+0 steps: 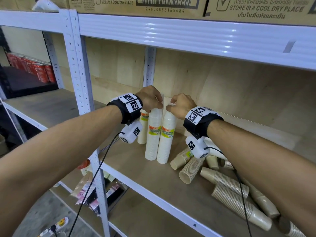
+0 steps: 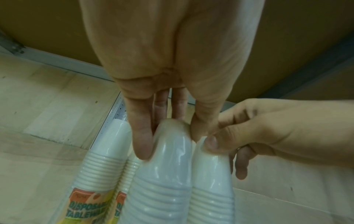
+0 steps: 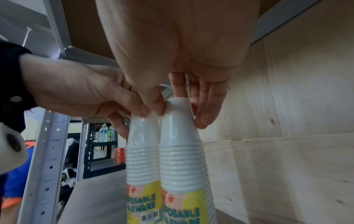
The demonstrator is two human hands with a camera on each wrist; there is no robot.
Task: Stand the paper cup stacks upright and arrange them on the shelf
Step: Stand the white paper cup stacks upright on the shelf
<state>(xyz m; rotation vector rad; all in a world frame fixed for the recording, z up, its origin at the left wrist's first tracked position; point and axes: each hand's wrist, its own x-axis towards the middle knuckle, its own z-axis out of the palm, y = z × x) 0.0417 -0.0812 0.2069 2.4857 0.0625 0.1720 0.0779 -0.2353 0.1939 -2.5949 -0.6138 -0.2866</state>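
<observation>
Hands met at frame centre in the head view: your left hand (image 1: 151,98) pinched the top of one white cup stack (image 1: 153,134), and your right hand (image 1: 179,106) pinched the top of the neighbouring white stack (image 1: 166,137), the two stacks touching. To finish this step well, I judged you should have pressed both bases flat on the shelf (image 1: 136,168) and let go one at a time, since such tall, narrow columns looked tippy. Both stacks were glossy, plastic-wrapped, ribbed along the rims, with yellow labels at mid-height. A third white stack (image 1: 142,132) stood just behind them to the left. At lower right, the brown cup stacks (image 1: 229,183) lay toppled on the shelf.
</observation>
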